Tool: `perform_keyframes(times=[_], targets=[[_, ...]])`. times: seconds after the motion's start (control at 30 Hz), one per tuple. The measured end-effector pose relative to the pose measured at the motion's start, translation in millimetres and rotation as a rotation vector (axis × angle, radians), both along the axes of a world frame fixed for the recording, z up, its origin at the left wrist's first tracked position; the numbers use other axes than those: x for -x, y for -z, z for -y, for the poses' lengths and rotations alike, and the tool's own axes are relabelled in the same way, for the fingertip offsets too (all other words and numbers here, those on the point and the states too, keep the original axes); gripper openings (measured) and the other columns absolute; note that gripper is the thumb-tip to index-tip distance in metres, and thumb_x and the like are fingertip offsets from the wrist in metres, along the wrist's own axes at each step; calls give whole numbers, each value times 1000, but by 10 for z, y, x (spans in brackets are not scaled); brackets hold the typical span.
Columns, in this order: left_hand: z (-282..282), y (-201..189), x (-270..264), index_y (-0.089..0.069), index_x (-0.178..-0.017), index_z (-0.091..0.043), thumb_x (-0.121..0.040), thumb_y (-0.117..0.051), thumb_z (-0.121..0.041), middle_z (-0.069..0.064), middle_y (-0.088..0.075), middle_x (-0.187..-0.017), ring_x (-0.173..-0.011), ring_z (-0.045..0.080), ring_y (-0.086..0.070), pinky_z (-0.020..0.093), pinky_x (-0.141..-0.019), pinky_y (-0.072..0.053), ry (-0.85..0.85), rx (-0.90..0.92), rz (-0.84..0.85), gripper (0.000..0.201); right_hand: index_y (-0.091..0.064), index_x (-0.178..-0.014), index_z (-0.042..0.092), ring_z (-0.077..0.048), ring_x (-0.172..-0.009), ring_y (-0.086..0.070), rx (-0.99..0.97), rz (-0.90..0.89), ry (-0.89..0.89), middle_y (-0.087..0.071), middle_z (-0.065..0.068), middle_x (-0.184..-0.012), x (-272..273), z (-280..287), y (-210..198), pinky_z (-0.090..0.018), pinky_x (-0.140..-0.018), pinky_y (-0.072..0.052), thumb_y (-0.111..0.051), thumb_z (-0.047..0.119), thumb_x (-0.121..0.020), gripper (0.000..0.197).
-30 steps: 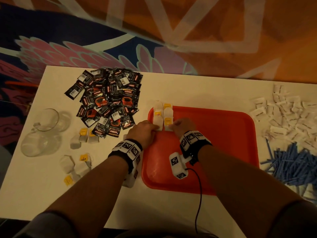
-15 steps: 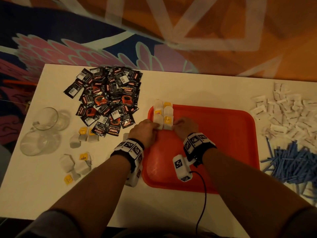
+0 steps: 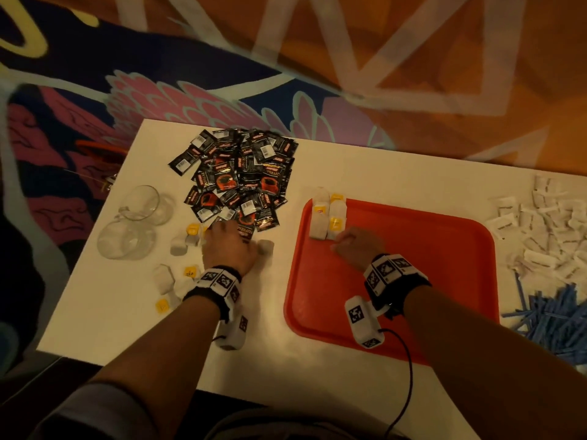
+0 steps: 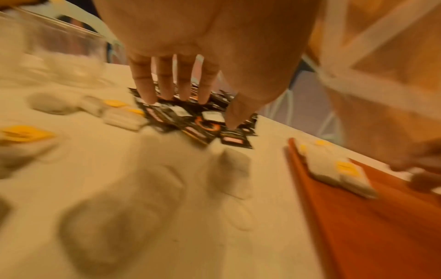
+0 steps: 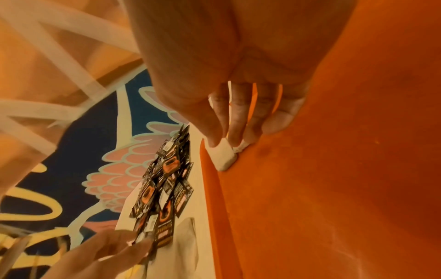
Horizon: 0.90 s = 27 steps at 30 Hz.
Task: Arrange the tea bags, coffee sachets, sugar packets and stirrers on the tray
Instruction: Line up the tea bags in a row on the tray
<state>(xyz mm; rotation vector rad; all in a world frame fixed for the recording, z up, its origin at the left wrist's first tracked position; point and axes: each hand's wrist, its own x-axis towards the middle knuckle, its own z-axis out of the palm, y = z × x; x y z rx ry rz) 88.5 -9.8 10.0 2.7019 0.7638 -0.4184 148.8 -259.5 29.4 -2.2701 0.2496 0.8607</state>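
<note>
- So, the tea bags on the tray (image 3: 320, 217) sit as a small row in the far-left corner of the red tray (image 3: 428, 281), with yellow tags showing.
- My read is the right hand (image 3: 357, 246) is steadying that row: its fingertips (image 5: 235, 139) press down on the near end of one bag, fingers mostly straight, not wrapped round anything.
- The left hand (image 3: 228, 246) is out over the worktop (image 3: 270, 360) with fingers spread and relaxed, holding nothing, right at the near edge of the coffee sachets (image 3: 241, 179). The loose tea bags (image 3: 178, 246) lie just beside it.
- Handling guess: the bags look light, soft and floppy, so I'd pinch one by the paper body or the tag, gently, since a hard squeeze could tear it.
- The sachets look glossy, so probably slippery. Better to take an edge than the flat face.
- Sugar packets (image 3: 546, 223) and blue stirrers (image 3: 559, 312) are piled off to the right of the tray, not on it yet.
- Two glass mugs (image 3: 133, 223) stand at the far left.
</note>
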Motion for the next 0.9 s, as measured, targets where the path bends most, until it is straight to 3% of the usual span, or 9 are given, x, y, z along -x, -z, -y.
perform_keyframes(times=[0.1, 0.23, 0.43, 0.5, 0.6, 0.67, 0.73, 0.83, 0.9], targets=[[-372, 34, 96, -40, -142, -10, -86, -63, -56, 16, -33, -151, -137, 39, -32, 50, -108, -37, -130, -68, -103, 76, -66, -101, 20, -13, -96, -52, -26, -5, -53, -58, 5, -103, 103, -82, -39, -26, -77, -43, -69, 24, -86, 15], [-617, 130, 234, -41, -145, -21, -91, -56, -51, 11, -31, -154, -139, 37, -36, 51, -109, -37, -89, 46, -236, 64, -65, -95, 23, -13, -98, -55, -25, -23, -166, -61, 5, -105, 266, -245, -39, -23, -73, -43, -67, 21, -88, 7], [-494, 183, 679, -30, -153, -25, -93, -52, -40, 11, -17, -163, -144, 37, -26, 52, -111, -37, 39, 81, -214, 65, -64, -117, 19, -16, -114, -55, 24, -28, -520, -59, 3, -123, 464, -747, -47, -27, -93, -46, -62, 23, -93, 24], [-378, 169, 837, -33, -152, -22, -93, -53, -37, 14, -20, -162, -142, 38, -30, 49, -110, -39, 82, 77, -179, 64, -62, -121, 20, -18, -114, -57, 13, -12, -522, -59, 0, -128, 518, -946, -8, -28, -95, -46, -65, 25, -91, 31], [-326, 161, 1063, -46, -144, -19, -90, -57, -31, 17, -38, -151, -131, 39, -43, 43, -103, -41, 145, 41, -65, 57, -57, -129, 22, -23, -125, -50, 70, 106, -546, -51, -5, -138, 593, -1251, 101, -32, -107, -39, -69, 27, -88, 43], [-417, 131, 1181, -54, -137, -16, -86, -63, -30, 15, -47, -139, -124, 38, -47, 43, -99, -42, 59, 59, 52, 54, -49, -136, 23, -24, -134, -38, 150, 170, -584, -38, -3, -147, 628, -1403, 169, -32, -110, -31, -69, 30, -88, 52], [-605, 105, 1259, -51, -138, -18, -86, -64, -34, 13, -42, -142, -129, 36, -41, 46, -102, -42, -132, 71, 104, 56, -41, -142, 23, -26, -137, -29, 230, 176, -636, -25, -2, -152, 651, -1507, 237, -35, -110, -31, -69, 32, -87, 62], [-1013, 114, 1328, -37, -147, -21, -90, -63, -40, 12, -24, -154, -138, 38, -28, 48, -108, -37, -365, 141, -29, 65, -35, -143, 23, -28, -136, -26, 300, 172, -685, -18, -3, -152, 708, -1602, 317, -39, -105, -38, -72, 32, -83, 71], [-1208, 159, 1363, -28, -151, -26, -86, -66, -52, 14, -19, -156, -140, 41, -27, 46, -112, -32, -349, 194, -164, 80, -35, -143, 24, -28, -135, -26, 267, 164, -686, -18, -3, -151, 775, -1685, 350, -39, -102, -40, -73, 29, -83, 71]])
